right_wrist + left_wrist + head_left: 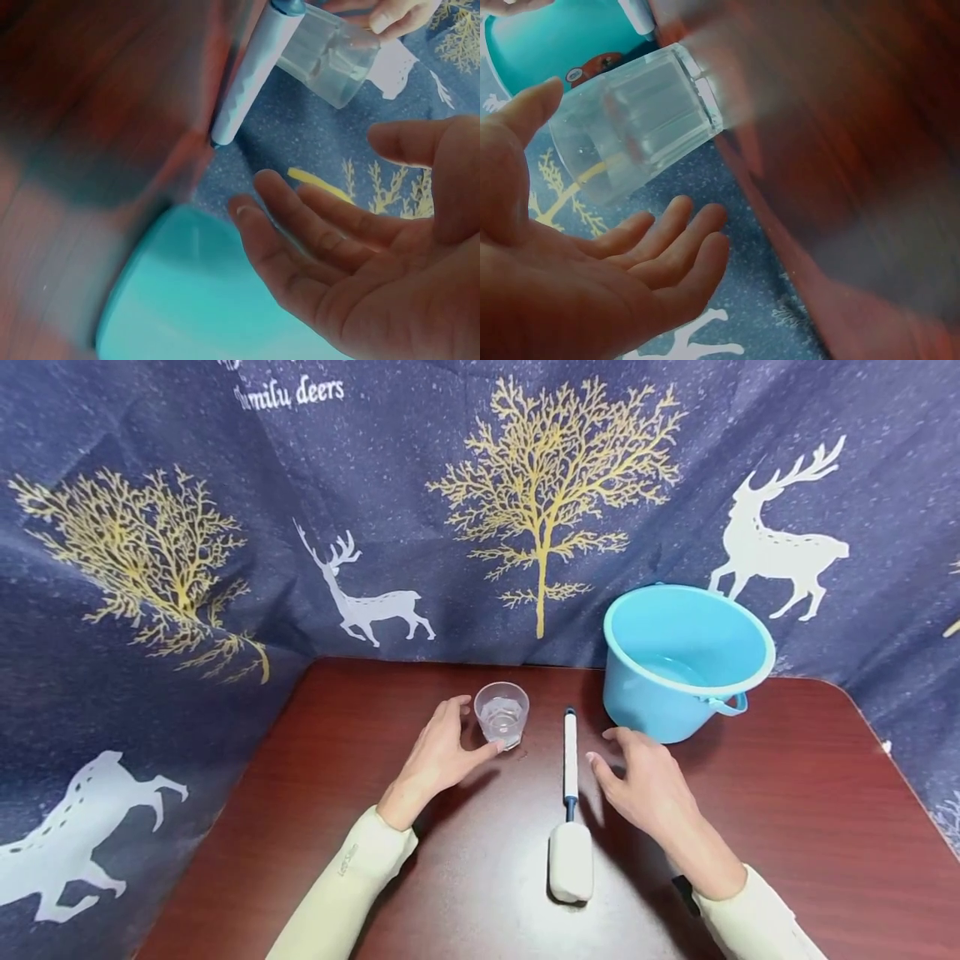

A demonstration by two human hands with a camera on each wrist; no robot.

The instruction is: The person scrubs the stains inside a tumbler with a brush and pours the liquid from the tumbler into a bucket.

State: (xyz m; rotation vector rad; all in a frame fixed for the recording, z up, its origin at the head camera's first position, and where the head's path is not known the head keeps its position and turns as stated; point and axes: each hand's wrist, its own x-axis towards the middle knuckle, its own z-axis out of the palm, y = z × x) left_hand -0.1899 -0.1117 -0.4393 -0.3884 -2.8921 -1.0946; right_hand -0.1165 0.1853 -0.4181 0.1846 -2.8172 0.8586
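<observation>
A clear glass point(502, 716) stands upright near the table's far edge, with what looks like water in it. Around its left side, my left hand point(442, 752) spreads its thumb and fingers, the thumb tip right at the glass in the head view. The left wrist view shows a gap between the fingers and the glass point(656, 109). A cup brush with a white sponge head point(571, 862) and a white and blue handle lies lengthwise on the table. Just right of that handle, my right hand point(651, 781) hovers with loosely bent fingers and nothing in its grasp.
A light blue bucket point(637, 693) with a side handle stands at the back right, close beyond my right fingers. Dark reddish wood forms the tabletop point(300, 827). Behind it hangs a blue cloth point(465, 602) printed with trees and deer.
</observation>
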